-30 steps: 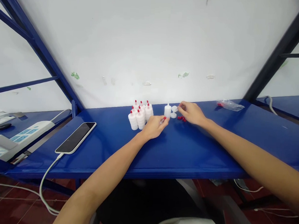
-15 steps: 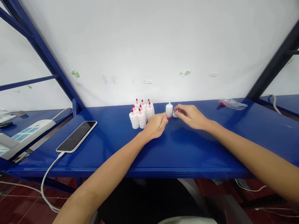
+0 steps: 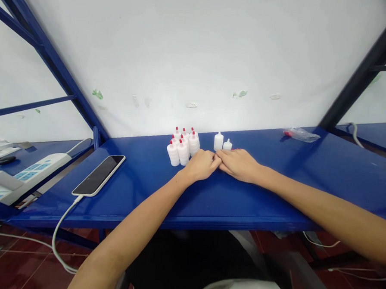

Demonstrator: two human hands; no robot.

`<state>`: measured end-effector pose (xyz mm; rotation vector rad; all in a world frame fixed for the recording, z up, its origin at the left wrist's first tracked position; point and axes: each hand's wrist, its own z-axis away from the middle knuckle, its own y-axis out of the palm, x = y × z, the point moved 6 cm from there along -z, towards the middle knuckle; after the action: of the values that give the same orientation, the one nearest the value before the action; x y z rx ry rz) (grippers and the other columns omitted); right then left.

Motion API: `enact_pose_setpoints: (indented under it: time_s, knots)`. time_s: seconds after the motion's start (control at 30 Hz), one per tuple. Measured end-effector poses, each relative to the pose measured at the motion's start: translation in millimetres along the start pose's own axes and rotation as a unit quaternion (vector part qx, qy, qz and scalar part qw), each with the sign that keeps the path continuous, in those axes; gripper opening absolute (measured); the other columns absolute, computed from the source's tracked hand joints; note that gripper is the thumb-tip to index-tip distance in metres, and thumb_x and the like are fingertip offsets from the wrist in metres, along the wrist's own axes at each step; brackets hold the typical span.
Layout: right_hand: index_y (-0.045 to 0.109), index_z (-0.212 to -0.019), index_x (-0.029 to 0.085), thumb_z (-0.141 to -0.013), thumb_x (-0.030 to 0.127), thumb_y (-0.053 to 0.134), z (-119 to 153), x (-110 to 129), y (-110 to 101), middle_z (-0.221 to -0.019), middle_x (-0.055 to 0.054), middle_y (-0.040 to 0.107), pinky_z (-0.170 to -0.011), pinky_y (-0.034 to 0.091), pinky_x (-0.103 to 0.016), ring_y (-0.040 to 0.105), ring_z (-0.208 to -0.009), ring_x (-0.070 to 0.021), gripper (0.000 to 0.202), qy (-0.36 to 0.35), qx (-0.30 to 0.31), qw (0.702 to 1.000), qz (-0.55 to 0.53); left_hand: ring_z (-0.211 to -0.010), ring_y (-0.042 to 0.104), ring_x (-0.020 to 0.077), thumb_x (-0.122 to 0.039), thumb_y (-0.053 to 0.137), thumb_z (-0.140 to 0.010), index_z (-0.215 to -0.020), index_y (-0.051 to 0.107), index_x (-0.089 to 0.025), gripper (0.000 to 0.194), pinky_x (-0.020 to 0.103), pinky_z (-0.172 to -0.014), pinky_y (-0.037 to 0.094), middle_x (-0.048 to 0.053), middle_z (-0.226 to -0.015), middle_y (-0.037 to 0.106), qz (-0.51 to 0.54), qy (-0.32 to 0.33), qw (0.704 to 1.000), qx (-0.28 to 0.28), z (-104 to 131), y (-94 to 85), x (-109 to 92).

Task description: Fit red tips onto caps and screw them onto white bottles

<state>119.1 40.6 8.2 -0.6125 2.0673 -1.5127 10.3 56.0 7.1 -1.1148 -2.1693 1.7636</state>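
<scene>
My left hand (image 3: 202, 164) is closed, its fingertips meeting those of my right hand (image 3: 239, 164) on the blue table. What either hand grips is hidden by the fingers. A small bit of red shows just behind my right hand. Several white bottles with red tips (image 3: 182, 150) stand grouped beside my left hand. Past the fingertips are two white bottles without red tips: a taller one (image 3: 218, 142) and a lower one (image 3: 227, 145), partly covered by my right hand.
A phone (image 3: 99, 176) with a white cable lies on the blue table (image 3: 145, 193) at left. A clear bag (image 3: 301, 134) with something red lies at the back right. A white power strip (image 3: 43, 169) sits beyond the left frame, and a wall stands behind.
My right hand has moved left and nearer to me, from the lower white bottle to my left hand. The red piece at my left fingertips no longer shows there.
</scene>
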Motion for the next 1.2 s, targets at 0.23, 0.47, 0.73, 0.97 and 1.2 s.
enact_pose_setpoints:
  time_s: [0.23, 0.47, 0.73, 0.97, 1.2]
  knots:
    - [0.057, -0.099, 0.017, -0.103, 0.041, 0.033, -1, 1, 7, -0.099, -0.012, 0.074, -0.057, 0.027, -0.033, 0.067, -0.079, -0.0268, 0.034, 0.036, 0.035, 0.999, -0.006, -0.058, 0.055, 0.018, -0.033, 0.04, -0.095, -0.065, 0.067, -0.016, 0.043, 0.03, -0.06, 0.035, 0.009, -0.066, 0.068, 0.014, -0.011, 1.0, -0.008, -2, 3.9, 4]
    - [0.057, -0.111, 0.015, -0.104, 0.042, 0.03, -1, 8, -3, -0.104, -0.015, 0.073, -0.055, 0.023, -0.033, 0.068, -0.078, -0.0271, 0.039, 0.094, 0.02, 0.995, 0.016, -0.053, 0.049, 0.0136, -0.034, 0.038, -0.093, -0.055, 0.055, -0.016, 0.045, 0.029, -0.056, 0.032, 0.001, -0.052, 0.054, 0.101, -0.031, 0.994, -0.023, -3, -0.8, 6]
    - [0.054, -0.11, 0.015, -0.105, 0.037, 0.029, 0, 9, -7, -0.103, -0.011, 0.071, -0.055, 0.024, -0.032, 0.067, -0.078, -0.0236, 0.034, 0.039, 0.017, 0.998, 0.049, -0.065, 0.062, 0.0183, -0.028, 0.031, -0.097, -0.058, 0.059, -0.016, 0.049, 0.029, -0.068, 0.043, 0.007, -0.064, 0.067, 0.086, -0.026, 0.996, 0.007, -2, 4.1, 4]
    - [0.054, -0.112, 0.013, -0.105, 0.036, 0.027, 0, 10, -1, -0.099, -0.013, 0.072, -0.055, 0.024, -0.032, 0.068, -0.078, -0.0257, 0.035, 0.037, 0.039, 0.996, 0.075, -0.063, 0.06, 0.0177, -0.028, 0.034, -0.096, -0.058, 0.06, -0.016, 0.047, 0.029, -0.064, 0.04, 0.006, -0.062, 0.066, 0.088, -0.035, 0.995, 0.007, -2, 3.5, 5]
    - [0.057, -0.113, 0.013, -0.105, 0.035, 0.024, -1, 6, -5, -0.1, -0.017, 0.073, -0.055, 0.026, -0.032, 0.07, -0.081, -0.0302, 0.04, 0.106, 0.028, 0.989, 0.098, -0.054, 0.046, 0.0136, -0.036, 0.041, -0.094, -0.055, 0.054, -0.016, 0.045, 0.029, -0.057, 0.03, 0.002, -0.055, 0.055, 0.08, -0.063, 0.994, -0.046, -2, -3.2, 3]
